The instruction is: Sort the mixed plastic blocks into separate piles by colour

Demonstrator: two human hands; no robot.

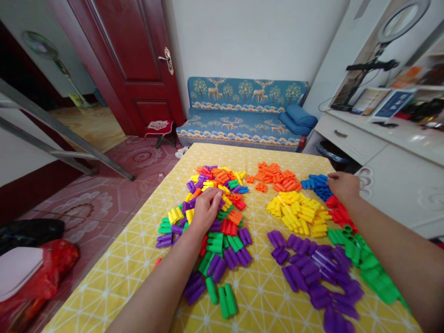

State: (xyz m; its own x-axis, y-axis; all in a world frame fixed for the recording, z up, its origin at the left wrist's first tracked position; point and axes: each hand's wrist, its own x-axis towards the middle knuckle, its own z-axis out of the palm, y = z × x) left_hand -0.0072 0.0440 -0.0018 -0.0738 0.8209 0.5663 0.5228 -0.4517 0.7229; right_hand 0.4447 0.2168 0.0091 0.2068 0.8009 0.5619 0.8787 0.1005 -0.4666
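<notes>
My left hand point(207, 207) is over a mixed heap of plastic bullet-shaped building blocks point(216, 242) in purple, green, yellow, orange, red and blue. Its fingers are drawn together and point down into the heap; whatever lies between them is hidden. At the far right, my right hand point(344, 186) has its curled fingertips at the edge of a small pile of blue blocks point(317, 185). I cannot make out whether a block is in its fingers. Red blocks point(340, 212) lie just below that hand, partly covered by the forearm.
Single-colour piles of orange blocks point(275, 175), yellow blocks point(298, 212), purple blocks point(312, 268) and green blocks point(369, 266) lie on the yellow patterned tablecloth point(258, 296). Beyond stand a blue sofa point(239, 118) and a red stool point(159, 128); a white cabinet point(398, 180) is at right.
</notes>
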